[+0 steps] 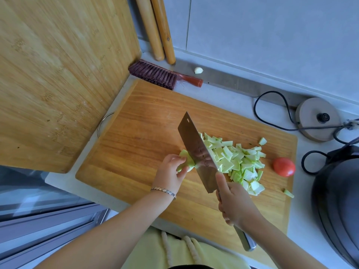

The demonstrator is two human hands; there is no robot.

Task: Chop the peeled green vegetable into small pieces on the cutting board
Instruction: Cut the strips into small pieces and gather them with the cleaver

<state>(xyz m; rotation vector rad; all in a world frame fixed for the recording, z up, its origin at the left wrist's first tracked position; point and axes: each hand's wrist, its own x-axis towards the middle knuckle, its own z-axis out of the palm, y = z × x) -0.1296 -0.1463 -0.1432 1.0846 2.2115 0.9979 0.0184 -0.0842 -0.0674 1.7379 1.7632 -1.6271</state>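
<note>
A wooden cutting board [139, 136] lies on the counter. On it, my left hand [171, 173] holds down the last uncut piece of pale green vegetable [187, 161] with curled fingers. My right hand [234, 202] grips the handle of a wide cleaver [196, 152], forefinger laid along the blade. The blade stands edge-down right beside the held piece. To the blade's right lies a heap of several chopped green pieces [239, 162]; single bits [262, 141] lie apart from it.
A red tomato [284, 166] sits at the board's right edge. A second large bamboo board [58, 74] leans at the left. A brush [161, 75], two rolling pins [155, 30], a garlic clove [198, 70], a kettle base [318, 118] with cord and a dark appliance [338, 200] surround the board.
</note>
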